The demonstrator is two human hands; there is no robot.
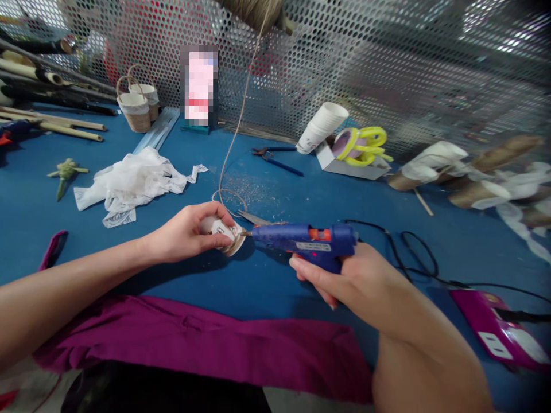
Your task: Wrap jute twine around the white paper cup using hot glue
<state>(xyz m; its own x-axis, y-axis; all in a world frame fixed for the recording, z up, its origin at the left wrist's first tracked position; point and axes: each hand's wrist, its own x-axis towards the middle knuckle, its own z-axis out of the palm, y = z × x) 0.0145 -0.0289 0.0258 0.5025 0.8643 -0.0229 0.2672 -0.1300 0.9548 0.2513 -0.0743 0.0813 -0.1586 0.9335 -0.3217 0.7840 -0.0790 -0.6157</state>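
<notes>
My left hand [200,228] is closed around a small white paper cup [214,226], which lies tilted with its rim end toward the right. Twine [232,202] runs down from a spool [253,11] above and loops on the table just behind the cup. In my right hand [340,275] is a blue hot glue gun [297,238], its nozzle at the cup's rim end; whether it touches cannot be made out. A pair of scissors [255,218] lies behind the glue gun, partly hidden by it.
Crumpled white plastic [138,178] lies at left, with twine-wrapped cups [135,112] behind it. Pliers [279,160], stacked paper cups [322,126] and a small box [350,163] stand toward the back. A black cord [394,246] and purple power strip [499,327] occupy the right.
</notes>
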